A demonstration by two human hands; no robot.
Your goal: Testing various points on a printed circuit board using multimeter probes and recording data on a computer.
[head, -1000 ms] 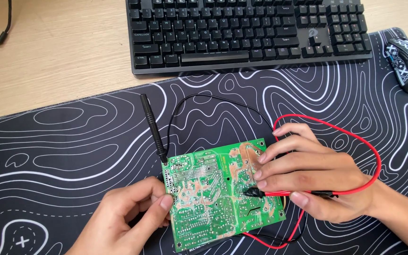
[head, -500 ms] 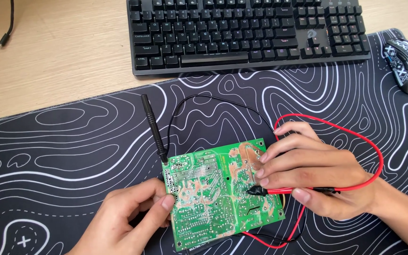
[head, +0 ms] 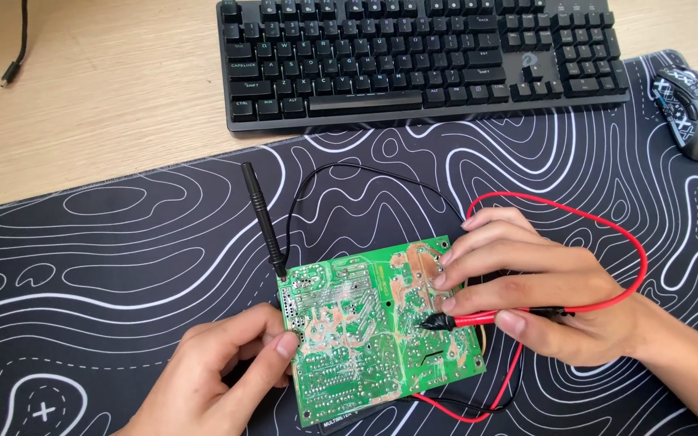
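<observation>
**Board between our two hands**

The green printed circuit board lies at the bench's near edge. Our left hand pinches its left edge; our right hand, nearer, holds the red-handled probe crosswise, tip touching the solder side.

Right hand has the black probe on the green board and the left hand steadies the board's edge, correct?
Not quite: the head view shows the right hand holding the red probe on the board. The black probe lies unheld on the mat. The left hand does steady the board's edge.
</observation>
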